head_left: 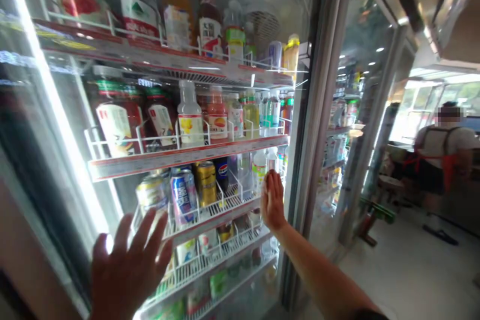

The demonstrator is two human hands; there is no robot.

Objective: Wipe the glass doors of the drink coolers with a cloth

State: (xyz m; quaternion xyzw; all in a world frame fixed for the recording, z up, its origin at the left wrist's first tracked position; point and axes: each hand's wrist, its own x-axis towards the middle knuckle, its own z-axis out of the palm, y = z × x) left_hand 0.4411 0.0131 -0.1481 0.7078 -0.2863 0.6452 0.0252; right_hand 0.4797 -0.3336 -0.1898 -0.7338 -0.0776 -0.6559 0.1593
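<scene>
My left hand [129, 260] is raised at the lower left with its fingers spread and nothing in it. It is in front of the lower shelves, near a white-and-yellow can [152, 191] and a blue-and-pink can [183, 195]. My right hand [273, 200] reaches toward the right end of the can shelf, flat and upright, fingers stretched out. Its palm faces left, beside clear bottles [259, 167]; whether it touches anything I cannot tell. Between the hands stand a gold can [206, 183] and a dark Pepsi bottle [222, 172].
Lit shelves rise above, with a middle rack [187, 154] of juice bottles and a top rack [168, 57] of larger bottles. A metal door frame [318, 110] stands right of my arm. Farther right are another glass cooler [339, 135] and a person [442, 150] in a red apron.
</scene>
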